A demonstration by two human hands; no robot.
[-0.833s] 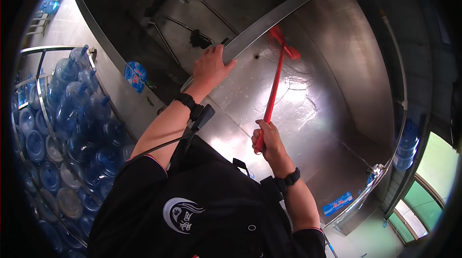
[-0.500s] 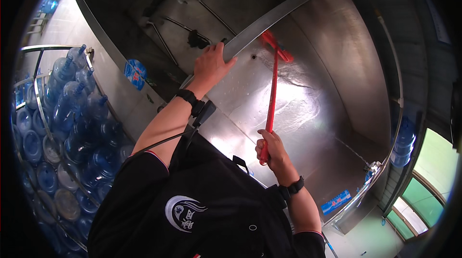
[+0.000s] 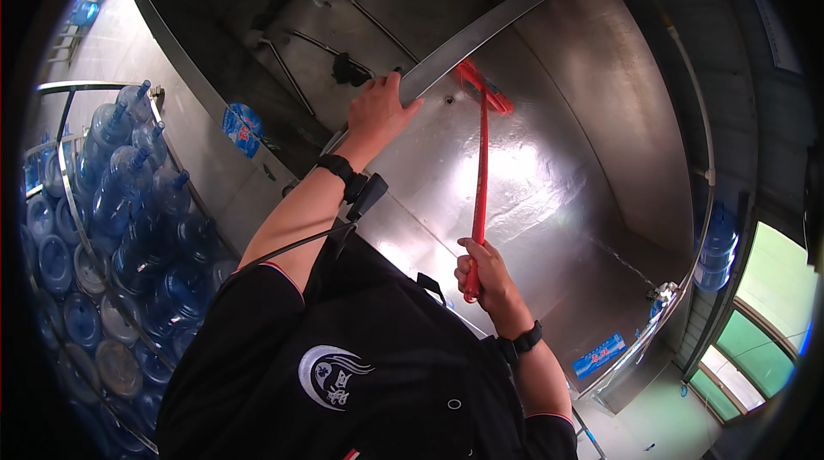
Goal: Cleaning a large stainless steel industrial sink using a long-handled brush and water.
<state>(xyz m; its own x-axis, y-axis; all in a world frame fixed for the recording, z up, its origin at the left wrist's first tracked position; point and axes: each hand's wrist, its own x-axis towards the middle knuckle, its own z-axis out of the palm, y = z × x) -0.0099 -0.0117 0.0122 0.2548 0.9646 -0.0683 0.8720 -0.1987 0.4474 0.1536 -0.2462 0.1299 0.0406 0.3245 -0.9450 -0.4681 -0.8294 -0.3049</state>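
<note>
My left hand [image 3: 377, 118] grips the top edge of the steel divider [image 3: 469, 41], its thumb on the right side and its fingers over the left. In my right hand [image 3: 488, 275] is the lower end of the red handle of a long scrub brush [image 3: 481, 168], with the fingers closed around it. The brush's red head [image 3: 485, 87] rests on the wet floor of the steel basin [image 3: 429, 177], close to the divider. A small round drain hole [image 3: 449, 100] lies just left of the head. Thin water spreads over the basin floor.
Beyond the divider is a darker compartment with metal rods [image 3: 283, 74]. Water streams from a tap [image 3: 663, 293] at the basin's right corner. Many blue water jugs [image 3: 129, 194] are stacked in a rack at left. Another jug [image 3: 717, 250] stands at the far right.
The brush head has shifted slightly left and toward the divider, its handle now more upright. My left hand keeps its hold on the divider. The water ripples have changed shape.
</note>
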